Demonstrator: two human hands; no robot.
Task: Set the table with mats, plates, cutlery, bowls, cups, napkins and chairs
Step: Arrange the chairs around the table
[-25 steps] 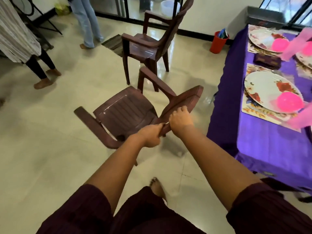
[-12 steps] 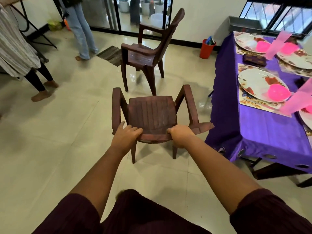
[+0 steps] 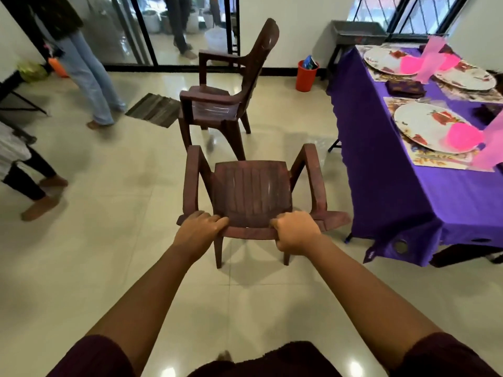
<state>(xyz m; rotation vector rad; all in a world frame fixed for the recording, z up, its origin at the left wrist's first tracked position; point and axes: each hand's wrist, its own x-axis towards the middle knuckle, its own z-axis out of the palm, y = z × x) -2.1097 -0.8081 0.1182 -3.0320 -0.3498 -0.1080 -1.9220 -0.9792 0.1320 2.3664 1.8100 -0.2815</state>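
Since a second ago the near chair (image 3: 251,197) has swung from a sideways tilt to upright on its legs on the tiled floor (image 3: 109,240), seat facing up and its front edge pointing away from the person; against half a second ago it sits much the same. Both hands grip the top rail of its backrest: the left hand (image 3: 200,231) has its fingers curled over the rail's left end, and the right hand (image 3: 295,232) is closed round the right end. The armrests run straight away from the person. It stands just beside the near corner of the surface (image 3: 394,186), which is covered in purple cloth. Along the surface's left edge lie a floral mat (image 3: 424,156), a white plate (image 3: 424,123) and a pink bowl (image 3: 462,136). Farther off, the second chair (image 3: 226,104) stands upright, facing left. Beyond it, by the wall, is a red bin (image 3: 306,77).
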